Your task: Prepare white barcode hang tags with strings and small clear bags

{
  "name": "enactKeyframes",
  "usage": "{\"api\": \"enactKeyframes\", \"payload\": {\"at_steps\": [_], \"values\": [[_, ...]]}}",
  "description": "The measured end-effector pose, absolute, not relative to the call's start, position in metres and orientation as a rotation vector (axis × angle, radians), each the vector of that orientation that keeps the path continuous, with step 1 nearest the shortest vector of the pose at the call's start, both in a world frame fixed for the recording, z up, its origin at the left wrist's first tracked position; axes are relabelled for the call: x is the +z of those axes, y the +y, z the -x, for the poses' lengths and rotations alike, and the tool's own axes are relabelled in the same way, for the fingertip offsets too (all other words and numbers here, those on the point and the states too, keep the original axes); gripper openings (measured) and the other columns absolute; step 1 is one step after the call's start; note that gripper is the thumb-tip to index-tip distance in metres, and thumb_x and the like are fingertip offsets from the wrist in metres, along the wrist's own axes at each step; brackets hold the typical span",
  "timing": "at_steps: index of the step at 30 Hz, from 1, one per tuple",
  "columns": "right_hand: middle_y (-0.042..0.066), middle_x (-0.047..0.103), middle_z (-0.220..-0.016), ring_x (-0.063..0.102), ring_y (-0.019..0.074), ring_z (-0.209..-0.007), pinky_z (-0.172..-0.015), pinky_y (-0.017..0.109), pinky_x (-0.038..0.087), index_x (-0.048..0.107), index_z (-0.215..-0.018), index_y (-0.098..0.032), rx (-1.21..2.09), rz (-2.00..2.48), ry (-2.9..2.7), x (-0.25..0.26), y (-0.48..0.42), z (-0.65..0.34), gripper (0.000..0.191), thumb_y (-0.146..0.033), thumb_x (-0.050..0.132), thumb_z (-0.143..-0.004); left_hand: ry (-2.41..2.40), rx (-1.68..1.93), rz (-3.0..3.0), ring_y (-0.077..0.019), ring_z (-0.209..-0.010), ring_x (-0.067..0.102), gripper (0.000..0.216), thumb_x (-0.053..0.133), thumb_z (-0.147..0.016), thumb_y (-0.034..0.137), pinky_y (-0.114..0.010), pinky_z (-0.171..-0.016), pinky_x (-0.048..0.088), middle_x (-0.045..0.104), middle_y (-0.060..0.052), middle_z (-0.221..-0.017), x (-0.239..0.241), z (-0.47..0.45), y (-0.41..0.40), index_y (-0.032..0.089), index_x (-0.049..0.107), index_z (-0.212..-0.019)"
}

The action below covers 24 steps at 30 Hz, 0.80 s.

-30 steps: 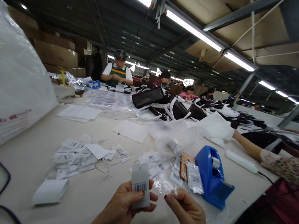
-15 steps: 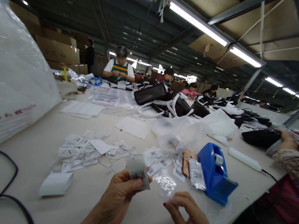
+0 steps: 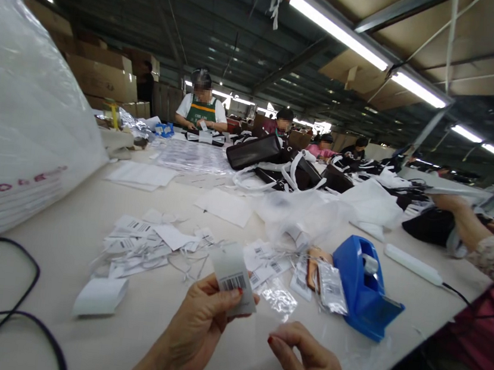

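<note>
A blue tape dispenser point(image 3: 367, 290) stands on the pale table point(image 3: 41, 244), beside foil packets point(image 3: 331, 286). Loose barcode labels point(image 3: 141, 241) lie scattered near a black cable point(image 3: 10, 312). A large plastic sack point(image 3: 20, 121) sits left; dark bags point(image 3: 255, 150) lie farther back.

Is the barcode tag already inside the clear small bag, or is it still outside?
Outside. The left hand pinches the barcode tag bare, while the right hand holds the clear small bag apart.

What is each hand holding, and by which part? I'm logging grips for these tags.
The left hand pinches a barcode tag by its lower edge. The right hand pinches a clear plastic sleeve at its right edge.
</note>
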State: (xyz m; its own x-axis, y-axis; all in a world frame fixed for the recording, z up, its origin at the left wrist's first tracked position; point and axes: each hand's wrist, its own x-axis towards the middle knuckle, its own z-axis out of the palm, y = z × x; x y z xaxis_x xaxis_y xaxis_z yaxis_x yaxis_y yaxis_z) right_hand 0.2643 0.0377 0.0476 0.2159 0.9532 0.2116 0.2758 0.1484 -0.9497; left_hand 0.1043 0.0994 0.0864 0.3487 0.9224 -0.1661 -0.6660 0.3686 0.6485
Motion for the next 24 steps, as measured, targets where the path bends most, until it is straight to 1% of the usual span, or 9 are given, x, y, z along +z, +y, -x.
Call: {"api": "enactKeyframes", "payload": {"at_steps": [5, 9, 14, 19, 22, 24], "values": [[0.000, 0.057, -0.062, 0.053, 0.0165, -0.061, -0.059, 0.025, 0.040, 0.064, -0.060, -0.022, 0.782, 1.358, -1.332, 0.043, 0.038, -0.261, 0.023, -0.040, 0.061, -0.073, 0.558, 1.133, -0.554, -0.0131, -0.063, 0.063, 0.019, 0.074, -0.054, 0.012, -0.022, -0.067, 0.048, 0.071, -0.003, -0.066, 0.087, -0.105, 0.098, 0.013, 0.072, -0.074], [0.001, 0.057, -0.063, 0.053, 0.0168, -0.062, -0.059, 0.025, 0.040, 0.064, -0.061, -0.022, 0.813, 1.364, -1.362, 0.041, 0.038, -0.260, 0.024, -0.041, 0.059, -0.075, 0.540, 1.152, -0.625, -0.0134, -0.069, 0.062, 0.015, 0.072, -0.058, 0.011, -0.022, -0.072, 0.047, 0.071, -0.002, -0.068, 0.088, -0.105, 0.098, 0.014, 0.072, -0.073], [0.001, 0.057, -0.063, 0.053, 0.0170, -0.063, -0.061, 0.025, 0.041, 0.063, -0.062, -0.022, 0.816, 1.348, -1.398, 0.042, 0.038, -0.257, 0.023, -0.039, 0.058, -0.077, 0.568, 1.167, -0.671, -0.0134, -0.069, 0.061, 0.014, 0.069, -0.059, 0.009, -0.022, -0.071, 0.046, 0.071, -0.001, -0.065, 0.088, -0.106, 0.097, 0.015, 0.073, -0.071], [0.001, 0.058, -0.063, 0.053, 0.0168, -0.062, -0.060, 0.025, 0.040, 0.065, -0.062, -0.021, 0.816, 1.345, -1.409, 0.045, 0.038, -0.252, 0.023, -0.038, 0.058, -0.076, 0.552, 1.151, -0.696, -0.0139, -0.068, 0.061, 0.017, 0.068, -0.060, 0.008, -0.023, -0.071, 0.045, 0.071, -0.001, -0.066, 0.088, -0.107, 0.095, 0.016, 0.073, -0.074], [0.000, 0.055, -0.061, 0.050, 0.0154, -0.060, -0.059, 0.024, 0.039, 0.065, -0.061, -0.021, 0.876, 1.340, -1.373, 0.048, 0.037, -0.250, 0.022, -0.038, 0.060, -0.074, 0.532, 1.135, -0.698, -0.0130, -0.065, 0.060, 0.015, 0.068, -0.060, 0.009, -0.023, -0.068, 0.045, 0.070, 0.000, -0.065, 0.088, -0.108, 0.093, 0.016, 0.073, -0.072], [-0.001, 0.053, -0.059, 0.048, 0.0139, -0.059, -0.058, 0.023, 0.038, 0.064, -0.058, -0.020, 0.959, 1.328, -1.300, 0.049, 0.037, -0.249, 0.023, -0.038, 0.063, -0.072, 0.528, 1.131, -0.685, -0.0125, -0.066, 0.060, 0.015, 0.068, -0.060, 0.009, -0.022, -0.069, 0.044, 0.070, 0.000, -0.065, 0.088, -0.107, 0.094, 0.016, 0.073, -0.073]]}}
